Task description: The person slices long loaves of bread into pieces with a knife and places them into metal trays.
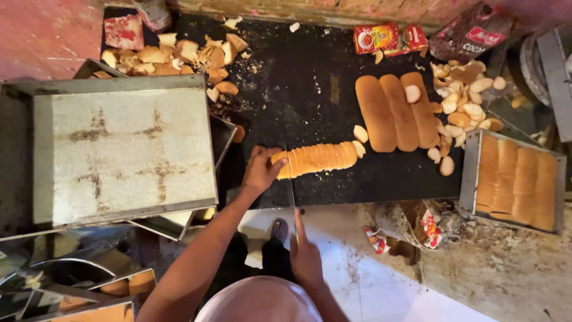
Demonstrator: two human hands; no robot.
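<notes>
Left hand (262,170) clamps down on the loaf's (316,159) unsliced end, so the loaf stretches off to that hand's right, long axis sideways. Right hand (305,257) is closed round a knife (291,185), blade crossing the loaf right beside the left fingers.

Head view, straight down over worktop (310,77)

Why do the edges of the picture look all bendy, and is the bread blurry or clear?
In the head view, a wide lens curves the metal tray and the counter's edges; the sliced loaf under the left hand is fairly sharp; the right hand looks slightly soft; light is even, with little glare on the dark counter.
</notes>
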